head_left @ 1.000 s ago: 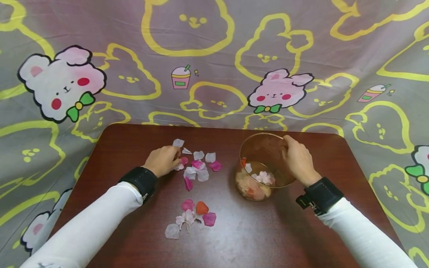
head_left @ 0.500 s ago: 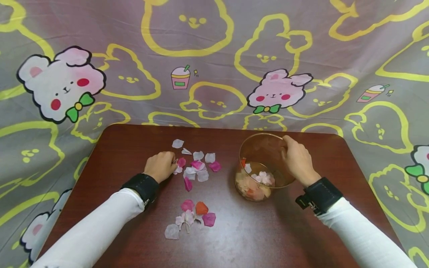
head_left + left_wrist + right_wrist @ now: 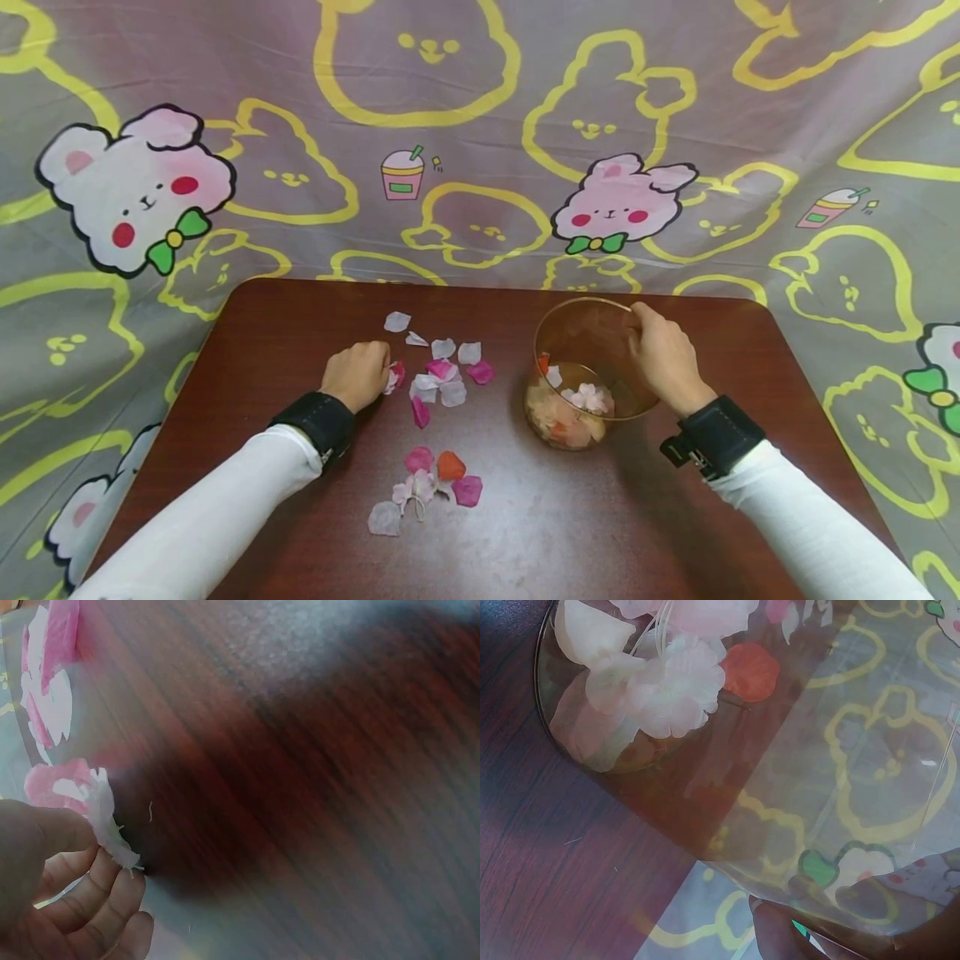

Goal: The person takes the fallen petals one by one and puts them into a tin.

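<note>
My left hand (image 3: 356, 375) is at the left part of the table, its thumb and fingers pinching a small white and pink flower (image 3: 105, 817). In the head view that flower is mostly behind the fingers. Beside it lies a loose cluster of white and magenta petals (image 3: 452, 393). On the right, my right hand (image 3: 667, 362) grips the far right rim of a clear amber glass jar (image 3: 592, 329), thumb and fingers on either side of the wall. The jar leans toward me. Pale blossoms (image 3: 667, 690) and an orange petal (image 3: 751, 672) lie in its bottom.
Nearer me on the brown table (image 3: 540, 517) is a second group: pink petals (image 3: 468, 491), an orange petal (image 3: 452, 466), a pale blossom (image 3: 420, 486) and a white petal (image 3: 386, 518). A cartoon-printed cloth (image 3: 480, 150) hangs behind and at both sides.
My left hand has drawn back a little to the left, pulling the small white and pink flower away from the petal cluster. The right hand and the jar have stayed in place.
</note>
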Motion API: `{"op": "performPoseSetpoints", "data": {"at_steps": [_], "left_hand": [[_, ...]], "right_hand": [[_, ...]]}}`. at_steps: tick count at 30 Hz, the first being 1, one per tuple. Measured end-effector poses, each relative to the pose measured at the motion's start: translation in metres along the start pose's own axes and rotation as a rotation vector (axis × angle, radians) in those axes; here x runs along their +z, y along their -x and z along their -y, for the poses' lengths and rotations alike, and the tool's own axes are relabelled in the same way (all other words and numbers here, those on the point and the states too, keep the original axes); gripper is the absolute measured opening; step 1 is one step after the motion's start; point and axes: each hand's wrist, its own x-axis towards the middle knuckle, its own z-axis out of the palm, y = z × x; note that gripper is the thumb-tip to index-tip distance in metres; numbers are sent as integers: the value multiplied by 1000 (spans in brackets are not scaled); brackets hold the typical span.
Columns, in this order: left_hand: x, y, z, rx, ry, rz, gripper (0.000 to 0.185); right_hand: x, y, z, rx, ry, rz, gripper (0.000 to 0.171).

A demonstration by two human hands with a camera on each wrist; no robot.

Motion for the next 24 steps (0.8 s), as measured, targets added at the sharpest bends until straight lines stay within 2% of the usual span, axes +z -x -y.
{"op": "performPoseSetpoints", "data": {"at_steps": [6,15,24], "left_hand": [[-8,-1,3,-2,15,-12,15],[-30,-9,6,21,3,-45,12],[-53,-17,-8,19,22,-75,9]], "right_hand": [[-1,0,2,-2,-2,1,9],[-2,1,3,1,6,-2,7],[-2,1,3,10,12,14,10]]}}
